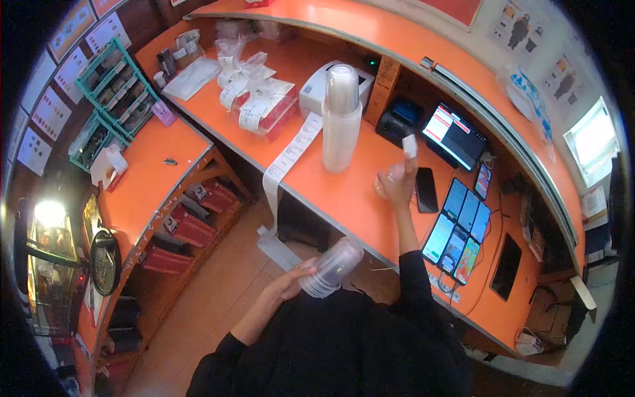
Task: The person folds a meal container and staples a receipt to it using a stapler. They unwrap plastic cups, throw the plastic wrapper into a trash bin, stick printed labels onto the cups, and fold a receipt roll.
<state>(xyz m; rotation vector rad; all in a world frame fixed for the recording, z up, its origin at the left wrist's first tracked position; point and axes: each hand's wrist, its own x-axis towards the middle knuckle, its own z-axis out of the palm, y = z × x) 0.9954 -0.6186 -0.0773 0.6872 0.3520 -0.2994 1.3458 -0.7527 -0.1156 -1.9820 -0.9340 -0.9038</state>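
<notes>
Low in front of my body, my left hand [288, 283] is closed around a short stack of clear plastic cups [336, 263], which leans to the right. Above the orange counter, my right hand [399, 188] has its fingers curled at a small clear object [390, 177] whose kind I cannot make out. A small white piece [410, 147] shows at the top of that hand. Left of my right hand, a tall stack of clear plastic cups [340, 129] stands upright on the counter. A black phone [426, 190] lies just right of my right hand.
A receipt printer [319, 92] trails a long paper strip [291, 155] over the counter edge. Bagged red boxes [274, 116] stand behind it. On the right are several lit phones [455, 228], cables and a screen [453, 132]. Teal crates [118, 86] stand on the left counter.
</notes>
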